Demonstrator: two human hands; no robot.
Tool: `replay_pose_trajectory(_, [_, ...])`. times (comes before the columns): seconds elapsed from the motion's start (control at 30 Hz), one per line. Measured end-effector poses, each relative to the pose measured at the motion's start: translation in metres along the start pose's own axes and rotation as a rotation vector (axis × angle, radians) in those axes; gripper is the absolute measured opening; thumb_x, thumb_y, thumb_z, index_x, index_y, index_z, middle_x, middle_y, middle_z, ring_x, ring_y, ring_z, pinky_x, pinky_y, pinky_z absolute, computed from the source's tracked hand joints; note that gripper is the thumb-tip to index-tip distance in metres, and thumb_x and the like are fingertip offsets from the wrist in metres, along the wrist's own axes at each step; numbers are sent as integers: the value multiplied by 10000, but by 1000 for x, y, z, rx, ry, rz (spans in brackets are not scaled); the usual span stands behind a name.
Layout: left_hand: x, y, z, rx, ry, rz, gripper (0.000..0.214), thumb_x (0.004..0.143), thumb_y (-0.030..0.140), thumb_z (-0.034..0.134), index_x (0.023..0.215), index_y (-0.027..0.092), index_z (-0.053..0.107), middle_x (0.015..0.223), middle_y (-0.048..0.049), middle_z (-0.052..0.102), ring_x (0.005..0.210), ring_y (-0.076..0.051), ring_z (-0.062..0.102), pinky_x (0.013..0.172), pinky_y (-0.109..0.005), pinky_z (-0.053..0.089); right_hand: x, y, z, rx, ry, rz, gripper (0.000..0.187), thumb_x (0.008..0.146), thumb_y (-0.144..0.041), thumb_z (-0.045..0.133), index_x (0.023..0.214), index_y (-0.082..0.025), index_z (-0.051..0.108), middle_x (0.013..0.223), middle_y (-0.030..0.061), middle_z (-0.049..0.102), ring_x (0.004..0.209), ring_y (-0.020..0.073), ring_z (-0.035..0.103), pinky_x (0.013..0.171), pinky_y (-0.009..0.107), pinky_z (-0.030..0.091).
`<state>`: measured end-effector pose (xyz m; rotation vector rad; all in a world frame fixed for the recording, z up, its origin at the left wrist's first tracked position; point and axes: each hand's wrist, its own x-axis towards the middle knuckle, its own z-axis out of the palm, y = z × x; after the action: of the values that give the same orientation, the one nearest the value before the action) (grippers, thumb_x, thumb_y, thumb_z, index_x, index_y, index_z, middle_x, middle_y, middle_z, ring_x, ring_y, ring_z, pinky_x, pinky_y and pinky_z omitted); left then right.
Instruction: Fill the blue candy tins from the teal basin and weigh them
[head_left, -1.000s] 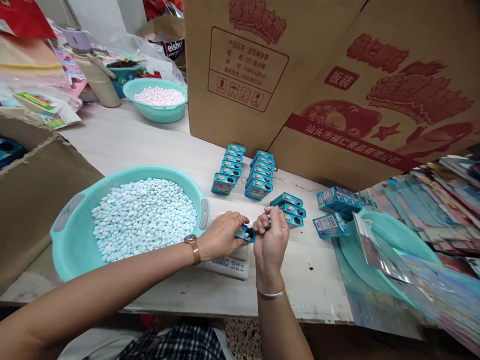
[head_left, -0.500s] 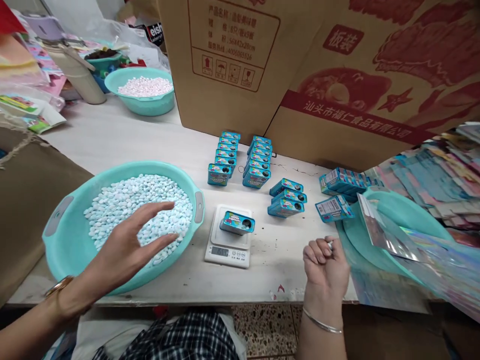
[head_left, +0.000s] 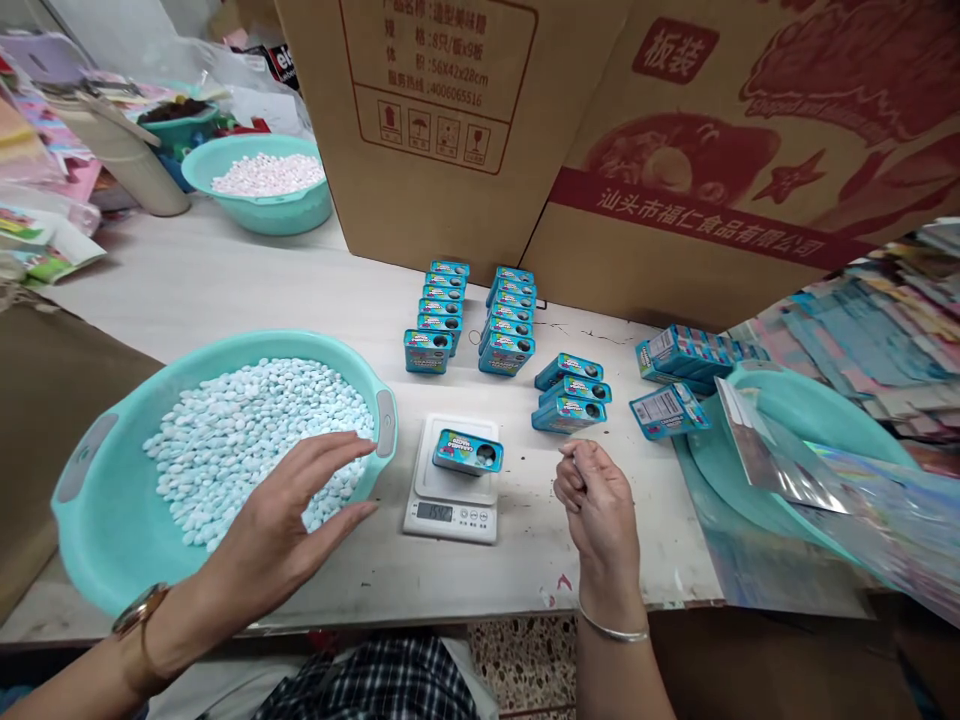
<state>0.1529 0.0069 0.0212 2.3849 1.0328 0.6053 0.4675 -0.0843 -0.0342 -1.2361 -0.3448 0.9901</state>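
My left hand (head_left: 281, 525) hovers over the near right part of a turquoise basin (head_left: 105, 540), its thumb and fingers apart and holding nothing. Many pale blue candies (head_left: 247, 420) fill the middle of that basin. To its right, a white kitchen scale (head_left: 450, 522) carries one blue candy tin (head_left: 466, 452), with candies showing at the tin's round opening. Right of the scale, my right hand (head_left: 600, 495) is closed above the table. A small pale candy sits between its thumb and forefinger; whatever else lies in the palm is hidden.
Two rows of blue tins (head_left: 506, 352) stand behind the scale, and three more tins (head_left: 570, 412) stand to the right. A large cardboard box (head_left: 450, 210) blocks the back. Plastic film covers part of a right-hand basin (head_left: 810, 410). Pinkish candies lie in a back-left bowl (head_left: 277, 212).
My right hand has moved left towards the scale, still closed. My left hand has shifted slightly right and down, staying open. The camera view has shifted a little.
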Motion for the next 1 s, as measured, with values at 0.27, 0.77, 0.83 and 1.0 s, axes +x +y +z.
replay_pose_trajectory(0.27, [43,9,33,154,-124,181,576,868,284,614,1401,278,396,1374,-86,554,1277,-306,487,1097,-560,352,22,13,7,-140,-61,-15,302,831,-479,666,864,-181,638,568,-91,275,463,47,189,400,170,175])
replay_pose_trajectory(0.77, [41,-4,74,102,-33,373,241,775,291,570,1012,277,609,870,36,737,998,-235,647,1202,-465,-88,57,38,28,-1096,-428,-352,177,980,-314,458,871,-225,566,751,-13,607,651,132,548,612,247,387])
replay_pose_trajectory(0.83, [38,-4,70,88,-18,335,228,771,290,593,998,284,614,860,56,735,980,-218,652,1210,-432,-55,52,49,30,-1289,-490,-514,169,983,-266,442,884,-214,570,791,16,640,671,154,590,608,265,391])
replay_pose_trajectory(1.0, [45,13,50,81,-44,158,277,768,194,596,1029,285,591,908,42,709,1077,-218,618,1201,-454,26,40,74,26,-1629,-436,-828,259,978,-198,410,765,-198,556,678,37,605,581,185,579,522,300,345])
